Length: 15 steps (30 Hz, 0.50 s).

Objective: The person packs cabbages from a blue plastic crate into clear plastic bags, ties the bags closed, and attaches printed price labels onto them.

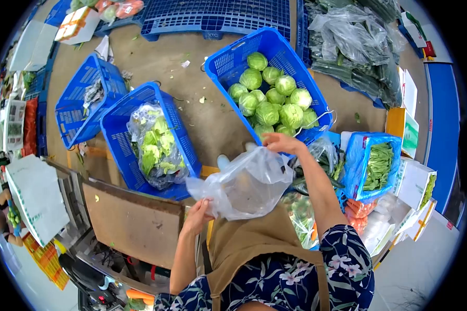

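A clear plastic bag (pixel 246 186) is stretched out in front of my apron, held at both ends. My left hand (pixel 196 215) pinches its lower left edge, fingers closed on the film. At the upper right, my right hand (pixel 283 143) grips the bag's other side. Just beyond that hand stands a blue crate (pixel 218 70) with several round green cabbages (pixel 267 113) in it. Left of the bag, another blue crate (pixel 120 142) contains loose green leaves (pixel 158 145) and crumpled plastic.
A further blue crate (pixel 67 116) stands at the left. Blue pallets (pixel 213 18) lie at the back. Bagged dark green vegetables (pixel 353 46) are piled at upper right. A blue-lined box of leafy greens (pixel 379 166) is on my right; a brown board (pixel 132 220) is at lower left.
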### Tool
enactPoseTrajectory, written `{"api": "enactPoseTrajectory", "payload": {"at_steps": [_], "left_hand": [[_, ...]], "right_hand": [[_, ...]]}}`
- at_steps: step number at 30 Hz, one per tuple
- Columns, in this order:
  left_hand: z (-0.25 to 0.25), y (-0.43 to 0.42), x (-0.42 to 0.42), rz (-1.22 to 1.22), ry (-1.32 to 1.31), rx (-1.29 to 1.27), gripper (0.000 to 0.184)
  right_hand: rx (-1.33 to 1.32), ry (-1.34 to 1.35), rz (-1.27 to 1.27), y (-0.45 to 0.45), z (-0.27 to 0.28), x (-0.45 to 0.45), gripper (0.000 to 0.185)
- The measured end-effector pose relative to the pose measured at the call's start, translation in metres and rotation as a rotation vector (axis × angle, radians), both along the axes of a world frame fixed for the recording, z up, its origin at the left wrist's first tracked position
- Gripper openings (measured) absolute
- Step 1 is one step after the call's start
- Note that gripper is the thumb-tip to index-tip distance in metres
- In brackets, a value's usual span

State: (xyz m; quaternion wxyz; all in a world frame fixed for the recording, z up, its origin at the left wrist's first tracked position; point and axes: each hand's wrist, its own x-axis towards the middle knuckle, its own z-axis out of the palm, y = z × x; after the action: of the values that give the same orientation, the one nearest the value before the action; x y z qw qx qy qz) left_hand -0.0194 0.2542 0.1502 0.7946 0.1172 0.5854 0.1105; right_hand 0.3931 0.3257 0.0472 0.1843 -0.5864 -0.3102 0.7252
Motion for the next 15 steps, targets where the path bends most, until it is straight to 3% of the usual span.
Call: {"api": "enactPoseTrajectory", "payload": {"at_steps": [2, 3, 6, 10, 12, 15], "left_hand": [[-0.008, 0.008, 0.009, 0.053, -0.092, -0.050, 0.032], [-0.016, 0.012, 0.015, 0.085, -0.136, -0.073, 0.032], [-0.042, 0.015, 0.046, 0.369, -0.070, -0.151, 0.033], [-0.080, 0.014, 0.079, 0.508, 0.048, -0.012, 0.028], [-0.093, 0.015, 0.094, 0.510, 0.124, 0.006, 0.028], [-0.096, 0.022, 0.109, 0.535, 0.097, -0.015, 0.033]], "right_hand": [[0.033, 0.075, -0.247, 0.027, -0.044, 0.029, 0.091], [0.029, -0.231, -0.192, 0.047, -0.078, 0.043, 0.105], [0.211, -0.659, 0.036, 0.091, -0.148, 0.060, 0.121], [0.028, -0.846, 0.322, 0.122, -0.244, 0.068, 0.135], [0.036, -0.875, 0.403, 0.119, -0.282, 0.070, 0.128], [-0.025, -0.856, 0.520, 0.133, -0.276, 0.072, 0.112]]}}
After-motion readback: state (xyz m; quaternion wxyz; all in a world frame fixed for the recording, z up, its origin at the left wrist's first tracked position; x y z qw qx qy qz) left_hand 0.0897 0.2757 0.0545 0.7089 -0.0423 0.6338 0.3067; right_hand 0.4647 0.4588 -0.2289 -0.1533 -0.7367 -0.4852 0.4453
